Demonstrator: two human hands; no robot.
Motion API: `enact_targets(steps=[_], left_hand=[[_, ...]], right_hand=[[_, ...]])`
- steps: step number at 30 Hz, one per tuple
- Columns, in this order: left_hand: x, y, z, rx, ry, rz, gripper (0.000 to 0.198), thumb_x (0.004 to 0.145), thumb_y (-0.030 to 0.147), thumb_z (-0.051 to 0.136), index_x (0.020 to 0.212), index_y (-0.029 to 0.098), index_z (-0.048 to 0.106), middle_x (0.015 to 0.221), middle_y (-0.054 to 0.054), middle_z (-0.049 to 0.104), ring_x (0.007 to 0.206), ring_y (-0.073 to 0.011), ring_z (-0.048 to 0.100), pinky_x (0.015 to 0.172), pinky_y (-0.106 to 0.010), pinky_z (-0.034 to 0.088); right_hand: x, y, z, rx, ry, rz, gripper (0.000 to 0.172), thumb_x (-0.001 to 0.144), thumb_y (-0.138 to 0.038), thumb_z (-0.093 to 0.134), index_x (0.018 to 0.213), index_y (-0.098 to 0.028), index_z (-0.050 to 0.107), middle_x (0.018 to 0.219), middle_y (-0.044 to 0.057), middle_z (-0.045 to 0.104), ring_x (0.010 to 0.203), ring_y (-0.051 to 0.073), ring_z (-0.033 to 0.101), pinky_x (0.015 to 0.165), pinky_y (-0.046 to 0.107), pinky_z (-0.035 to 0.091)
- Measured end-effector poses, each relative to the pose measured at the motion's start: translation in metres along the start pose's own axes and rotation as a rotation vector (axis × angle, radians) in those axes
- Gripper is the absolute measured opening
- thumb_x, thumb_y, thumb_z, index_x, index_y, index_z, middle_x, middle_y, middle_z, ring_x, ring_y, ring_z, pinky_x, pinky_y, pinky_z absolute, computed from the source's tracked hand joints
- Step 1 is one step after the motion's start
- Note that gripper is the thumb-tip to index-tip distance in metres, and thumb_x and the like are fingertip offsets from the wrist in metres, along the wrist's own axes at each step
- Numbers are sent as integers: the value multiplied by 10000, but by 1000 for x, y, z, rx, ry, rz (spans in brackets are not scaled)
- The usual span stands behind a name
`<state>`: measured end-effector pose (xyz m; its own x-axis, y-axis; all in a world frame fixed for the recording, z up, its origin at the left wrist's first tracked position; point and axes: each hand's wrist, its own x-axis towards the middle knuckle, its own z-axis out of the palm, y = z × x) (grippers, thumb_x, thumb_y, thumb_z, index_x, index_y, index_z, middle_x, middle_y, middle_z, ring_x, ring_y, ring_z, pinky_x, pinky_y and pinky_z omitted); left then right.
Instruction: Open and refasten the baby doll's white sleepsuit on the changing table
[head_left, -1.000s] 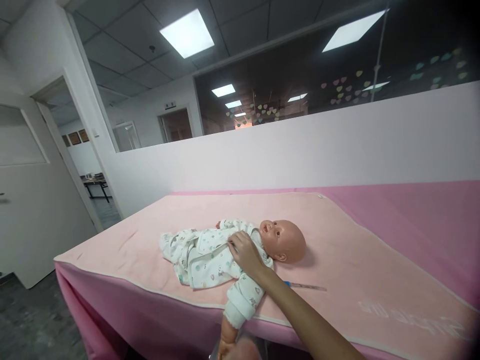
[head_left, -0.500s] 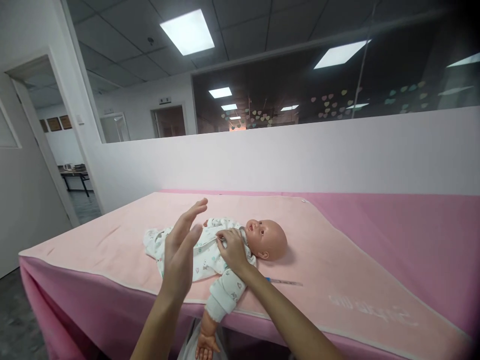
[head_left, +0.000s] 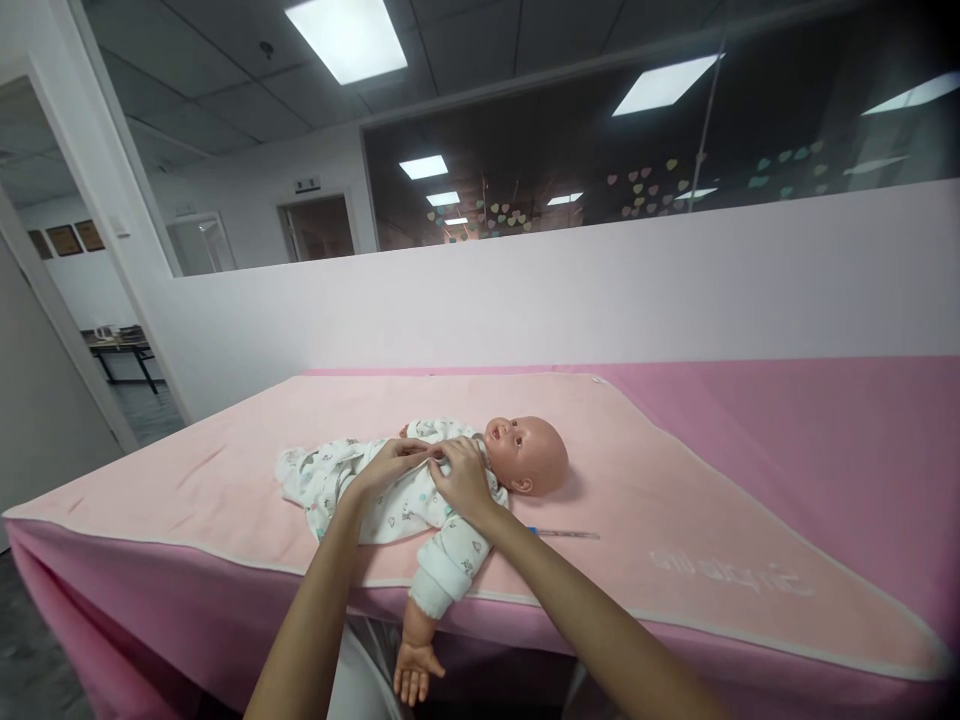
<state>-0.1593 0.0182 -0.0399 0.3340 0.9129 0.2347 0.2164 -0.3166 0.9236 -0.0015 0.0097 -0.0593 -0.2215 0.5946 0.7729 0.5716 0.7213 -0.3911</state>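
A bald, tan plastic baby doll [head_left: 534,455] lies on a peach blanket [head_left: 675,500] over the pink-draped bench [head_left: 795,430]. The person's left hand [head_left: 391,462] and right hand [head_left: 463,478] meet at its white, printed cloth garment [head_left: 409,516]; whether their bent fingers pinch it cannot be told.

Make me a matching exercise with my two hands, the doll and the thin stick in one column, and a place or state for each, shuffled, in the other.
Column one:
1. Left hand
2. Right hand
3. Doll
4. Stick

Column two:
A. Lying on the mat, blue at one end
B. On the doll's front, nearer its head
C. On its back, one arm past the mat's edge
D. On the doll's front, farther from its head

Pairs: 1-D, 2-B, 3-C, 4-A
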Motion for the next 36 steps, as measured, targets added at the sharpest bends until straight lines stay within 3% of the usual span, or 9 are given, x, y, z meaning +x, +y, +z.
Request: enact_targets(steps=[5,12,22,27,36], left_hand=[[-4,-6,6,-13,114,41,415,696,440,645,940,105,674,927,-101,661,868,-188,580,746,-247,437],[-6,-18,1,-117,232,47,416,630,379,715,924,94,641,910,-106,655,845,-175,593,773,-267,454],[-13,-7,-2,47,1,4,401,692,376,641,991,112,681,929,-92,678,932,-225,584,820,-312,447],[-13,-5,1,135,72,70,403,712,415,616,986,130,688,934,-82,681,933,-229,593,824,-306,455],[-14,-12,1,45,126,68,391,727,434,610,961,126,674,1004,-89,657,945,-196,579,828,-269,442]], right_hand=[[1,-1,-1,-9,-29,-10,96,750,-140,574,798,-216,605,805,-12,631,822,158,512,800,299,351],[1,0,1,-12,-30,-27,65,772,-156,565,786,-210,598,814,-5,643,816,170,514,792,307,356],[0,4,4,-51,-45,-29,91,775,-146,577,795,-212,636,800,7,637,831,173,509,775,306,376],[1,5,4,-39,-44,-30,129,782,-134,566,799,-224,656,811,7,645,825,173,513,781,311,380],[1,4,4,-6,-27,-16,116,792,-132,555,827,-214,629,837,1,649,839,173,520,778,304,387]])
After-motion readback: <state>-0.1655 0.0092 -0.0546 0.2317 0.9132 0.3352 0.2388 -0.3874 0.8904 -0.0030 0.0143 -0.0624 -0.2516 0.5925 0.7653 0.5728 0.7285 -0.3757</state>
